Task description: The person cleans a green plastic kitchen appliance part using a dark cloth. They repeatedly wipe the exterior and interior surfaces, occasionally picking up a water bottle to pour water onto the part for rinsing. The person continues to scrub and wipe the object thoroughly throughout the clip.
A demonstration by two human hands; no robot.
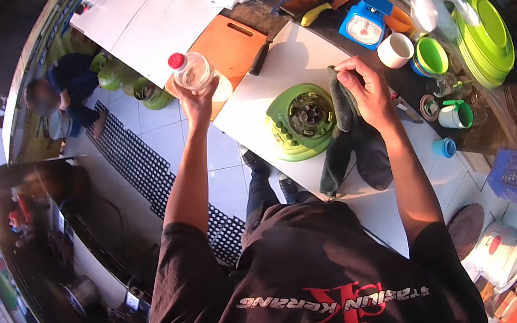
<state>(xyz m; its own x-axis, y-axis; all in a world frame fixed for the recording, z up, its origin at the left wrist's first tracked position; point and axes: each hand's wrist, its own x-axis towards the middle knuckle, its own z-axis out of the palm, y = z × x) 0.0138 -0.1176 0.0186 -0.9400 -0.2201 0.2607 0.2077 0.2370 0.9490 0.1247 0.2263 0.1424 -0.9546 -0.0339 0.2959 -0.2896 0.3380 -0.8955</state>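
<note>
My left hand (196, 101) grips a clear plastic bottle (195, 73) with a red cap, held over the near left part of an orange cutting board (230, 44). Between the thumb and fingers of my right hand (366, 90) is pinched a dark grey cloth (345, 117), which hangs down onto the white counter (249, 111). Just left of the cloth sits a green blender base (303, 138), with no jug on it and its drive socket facing up. A knife with a black handle (260, 60) lies at the board's right edge.
Behind the counter stand a blue kitchen scale (364, 26), a white mug (395, 50), green bowls (431, 56) and green plates (488, 38). Knives (313, 1) lie at the back. Below left are green gas cylinders (153, 92), a perforated mat (131, 147) and a crouching person (71, 83).
</note>
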